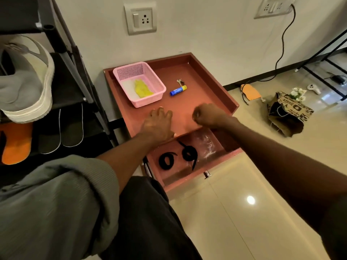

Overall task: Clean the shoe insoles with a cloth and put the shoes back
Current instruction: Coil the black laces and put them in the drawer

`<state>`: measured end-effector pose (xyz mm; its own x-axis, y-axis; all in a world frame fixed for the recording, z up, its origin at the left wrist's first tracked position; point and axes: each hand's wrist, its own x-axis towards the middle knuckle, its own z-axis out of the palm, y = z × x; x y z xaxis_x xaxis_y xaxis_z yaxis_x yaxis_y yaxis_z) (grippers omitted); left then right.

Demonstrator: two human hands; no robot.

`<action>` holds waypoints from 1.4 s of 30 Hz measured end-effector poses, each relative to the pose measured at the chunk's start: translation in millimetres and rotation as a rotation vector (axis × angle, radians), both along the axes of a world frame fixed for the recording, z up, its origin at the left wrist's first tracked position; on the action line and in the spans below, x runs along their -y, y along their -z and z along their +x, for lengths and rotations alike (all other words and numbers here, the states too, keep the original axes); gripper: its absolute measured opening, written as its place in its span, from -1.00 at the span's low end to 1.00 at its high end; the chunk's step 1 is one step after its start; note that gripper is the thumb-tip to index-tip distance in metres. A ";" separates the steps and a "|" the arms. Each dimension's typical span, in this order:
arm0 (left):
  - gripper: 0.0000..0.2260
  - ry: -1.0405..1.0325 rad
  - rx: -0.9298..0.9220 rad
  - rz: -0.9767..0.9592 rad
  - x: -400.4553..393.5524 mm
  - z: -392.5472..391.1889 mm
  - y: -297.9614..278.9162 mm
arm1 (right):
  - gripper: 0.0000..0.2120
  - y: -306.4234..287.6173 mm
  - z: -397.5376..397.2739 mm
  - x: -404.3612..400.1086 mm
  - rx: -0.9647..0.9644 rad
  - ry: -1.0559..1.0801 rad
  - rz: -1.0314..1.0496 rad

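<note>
A person crouches at a low red cabinet point(189, 76) beside a shoe rack point(75, 76), both hands over the front edge of its top surface, above an open drawer point(221, 152). The left hand point(159, 122) rests there with fingers loosely spread and bent, holding nothing; the right hand point(210, 114) is curled into a loose fist, and whether it pinches anything small cannot be told. The likely cleaning cloth point(141, 88), yellow, lies untouched in a pink basket point(159, 85) at the surface's back left corner, with something white beside it in the same basket. A glue stick point(178, 90) and keys point(180, 82) lie near the middle, just right of the basket. On the rack, a grey shoe point(26, 77) leans on a shelf, and below it an orange insole point(16, 143) sits beside two dark insoles point(62, 128). Black straps point(178, 156) lie coiled in the drawer. By the look of it the job stands at its start or near it: no cloth in hand, no insole being wiped, and whether any insole is already clean cannot be judged. Fetching the cloth, wiping and returning the shoes all appear to remain
</note>
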<state>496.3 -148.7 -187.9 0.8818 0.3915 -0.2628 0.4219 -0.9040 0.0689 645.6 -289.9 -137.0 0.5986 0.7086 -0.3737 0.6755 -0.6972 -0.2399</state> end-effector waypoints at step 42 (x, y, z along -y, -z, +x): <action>-0.16 0.024 -0.028 0.073 -11.2 0.2 -3.9 | -0.76 150.2 -17.8 47.9 0.001 0.526 -0.023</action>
<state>496.5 -137.5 -184.0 0.8838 0.3896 -0.2589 0.4012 -0.9159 -0.0089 627.8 -337.8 -287.2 0.8715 0.3039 -0.3850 0.2333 -0.9473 -0.2196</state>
